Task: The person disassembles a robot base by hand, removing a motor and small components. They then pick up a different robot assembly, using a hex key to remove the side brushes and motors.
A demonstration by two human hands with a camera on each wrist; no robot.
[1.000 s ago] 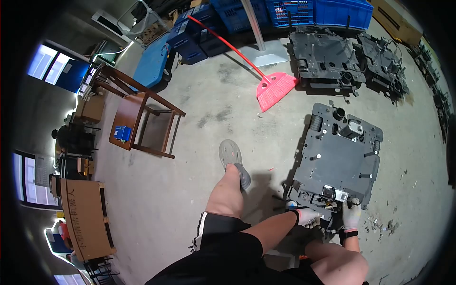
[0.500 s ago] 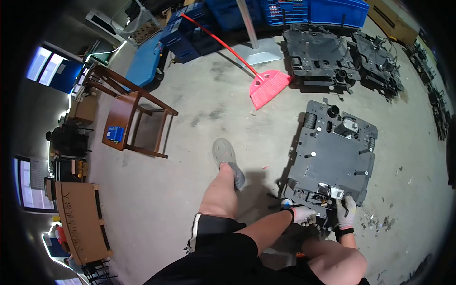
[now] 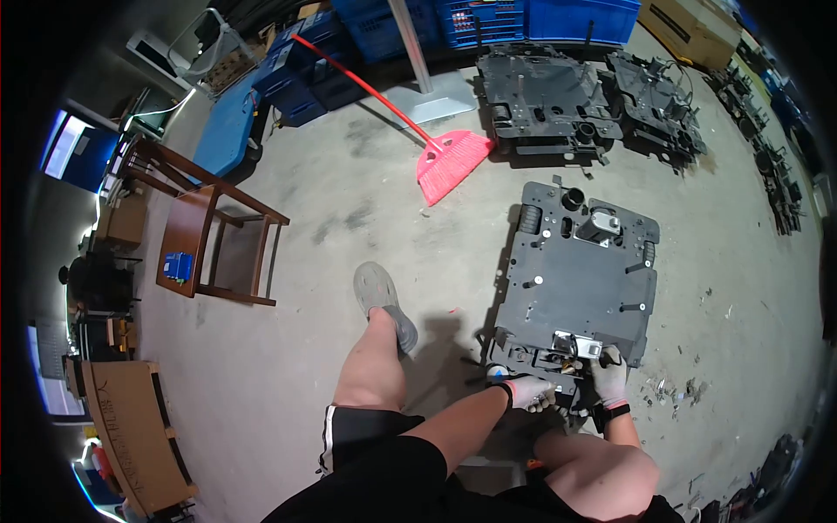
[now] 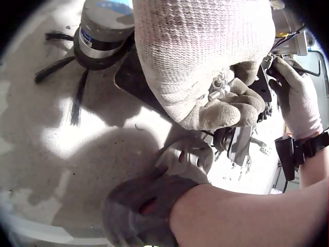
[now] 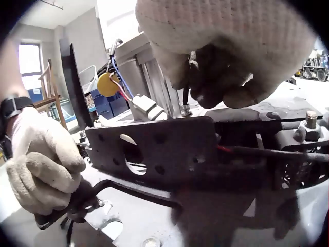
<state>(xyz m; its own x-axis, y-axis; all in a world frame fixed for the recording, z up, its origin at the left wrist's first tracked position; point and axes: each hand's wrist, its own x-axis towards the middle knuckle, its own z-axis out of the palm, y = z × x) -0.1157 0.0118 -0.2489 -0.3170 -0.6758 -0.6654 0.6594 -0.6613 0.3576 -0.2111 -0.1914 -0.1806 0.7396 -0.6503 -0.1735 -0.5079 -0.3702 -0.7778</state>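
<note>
A dark grey machine chassis [image 3: 575,292] lies on the floor, with both gloved hands at its near end. My left hand [image 3: 530,392] is curled palm-up, holding several small metal screws [image 4: 220,88] in its fingers. My right hand [image 3: 609,380] grips a black hex key [image 4: 311,73], whose bent end sticks out past the fingers. In the right wrist view the key's shaft [image 5: 186,95] points down at a screw head [image 5: 185,109] behind a black upright bracket [image 5: 154,146]. A silver motor housing [image 3: 575,344] sits beside the right hand.
Two similar chassis [image 3: 549,105] stand at the back, near a pink broom [image 3: 453,166]. A wooden chair [image 3: 187,227] bears a small blue box [image 3: 178,267]. Debris [image 3: 676,392] lies right of the chassis. A grey cylinder with black bristles [image 4: 103,36] is near the left hand.
The head view has swung so that the chassis, broom and chair appear farther left. Both hands stay at the chassis's near end, the right still beside the silver housing.
</note>
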